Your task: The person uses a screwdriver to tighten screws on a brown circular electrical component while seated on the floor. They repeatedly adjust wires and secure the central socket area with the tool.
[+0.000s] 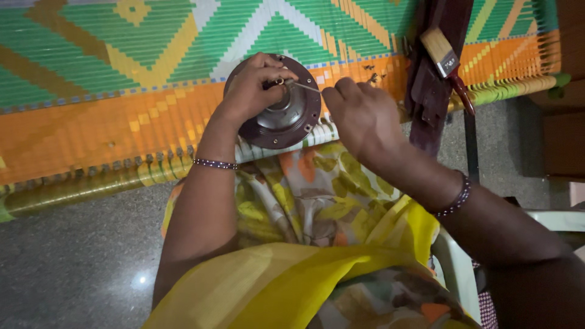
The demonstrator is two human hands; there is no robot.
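A round dark brown metal housing (297, 125), like a fan motor cover with a shiny hub, rests on the edge of a woven cot in front of me. My left hand (253, 88) lies over its top and pinches a small metal part at the hub. Closed around the handle end of a thin metal tool (303, 86), my right hand (359, 116) points its tip at the hub, where it meets the left fingers. Both wrists wear dark bead bracelets.
The cot (122, 79) is woven in green, orange, yellow and white bands. A paintbrush (440, 53) lies on dark brown fan blades (434, 85) at the right. A grey stone floor (79, 256) is below, and the rim of a white plastic chair (557, 219) shows at right.
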